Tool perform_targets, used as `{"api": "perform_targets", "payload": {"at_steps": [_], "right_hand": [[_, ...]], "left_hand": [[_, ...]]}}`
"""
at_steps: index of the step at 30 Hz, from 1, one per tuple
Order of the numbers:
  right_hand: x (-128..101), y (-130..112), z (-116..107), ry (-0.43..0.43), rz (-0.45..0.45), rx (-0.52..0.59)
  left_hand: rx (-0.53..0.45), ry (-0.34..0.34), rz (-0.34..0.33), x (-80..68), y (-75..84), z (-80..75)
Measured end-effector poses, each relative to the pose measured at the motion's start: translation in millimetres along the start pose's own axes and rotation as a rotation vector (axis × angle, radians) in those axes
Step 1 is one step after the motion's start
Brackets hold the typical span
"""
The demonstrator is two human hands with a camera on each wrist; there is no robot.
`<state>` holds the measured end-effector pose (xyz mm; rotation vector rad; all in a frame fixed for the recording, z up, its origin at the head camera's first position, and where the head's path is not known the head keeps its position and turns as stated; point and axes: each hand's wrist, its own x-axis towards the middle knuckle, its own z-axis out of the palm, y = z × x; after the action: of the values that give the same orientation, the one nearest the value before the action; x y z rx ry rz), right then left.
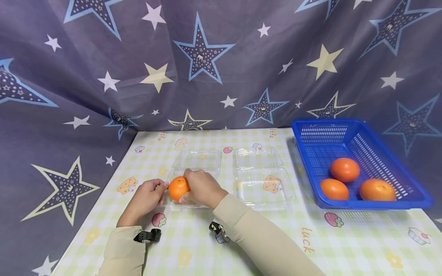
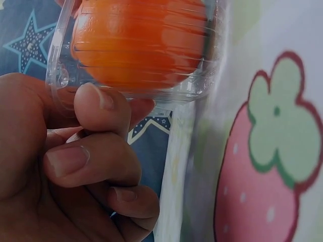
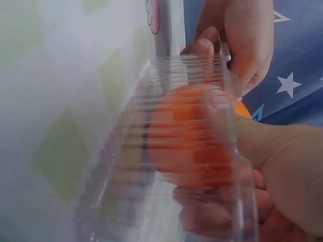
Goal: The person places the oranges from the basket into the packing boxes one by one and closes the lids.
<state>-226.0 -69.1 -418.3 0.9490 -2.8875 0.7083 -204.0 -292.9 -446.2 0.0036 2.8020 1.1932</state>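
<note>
Between my hands sits an orange (image 1: pixel 178 188), low in the left part of a clear plastic clamshell box (image 1: pixel 177 163) whose lid lies folded back. With thumb and fingers on either side, my right hand (image 1: pixel 203 187) grips the orange inside the box; in the right wrist view the ribbed clear wall (image 3: pixel 118 166) stands in front of the orange (image 3: pixel 194 136). My left hand (image 1: pixel 146 197) pinches the box's rim at the left corner. In the left wrist view its fingertips (image 2: pixel 101 108) are at that rim, just beside the orange.
A second clear clamshell box (image 1: pixel 259 189) lies open to the right. Beyond it, a blue plastic basket (image 1: pixel 376 204) holds three oranges, one of them at the back (image 1: pixel 344 170). A checked tablecloth (image 1: pixel 193 237) covers the table, with a star-patterned curtain (image 1: pixel 221 46) behind.
</note>
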Motion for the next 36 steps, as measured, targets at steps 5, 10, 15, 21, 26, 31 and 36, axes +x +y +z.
{"api": "perform_targets", "payload": {"at_steps": [5, 10, 15, 21, 26, 31, 36], "right_hand": [[0, 2, 2, -0.010, 0.014, 0.043], [0, 1, 4, -0.024, 0.022, 0.060], [-5, 1, 6, -0.018, 0.031, 0.075], [-7, 1, 5, -0.001, 0.026, 0.064], [-9, 1, 5, 0.008, 0.011, 0.031], [-9, 0, 4, 0.014, 0.009, 0.005], [-10, -2, 1, 0.010, 0.004, -0.009]], "left_hand": [[0.000, 0.004, -0.011, -0.5, 1.4, 1.0], [0.005, 0.009, -0.012, -0.7, 0.2, 0.6], [0.009, 0.016, -0.011, -0.6, -3.2, 2.2], [0.009, 0.020, -0.008, 0.7, -3.2, 1.7], [0.004, 0.020, -0.019, 0.4, -2.5, 2.1], [0.002, 0.019, -0.020, -0.2, -0.4, 1.6], [0.010, 0.016, -0.021, -1.3, 1.0, 1.4]]}}
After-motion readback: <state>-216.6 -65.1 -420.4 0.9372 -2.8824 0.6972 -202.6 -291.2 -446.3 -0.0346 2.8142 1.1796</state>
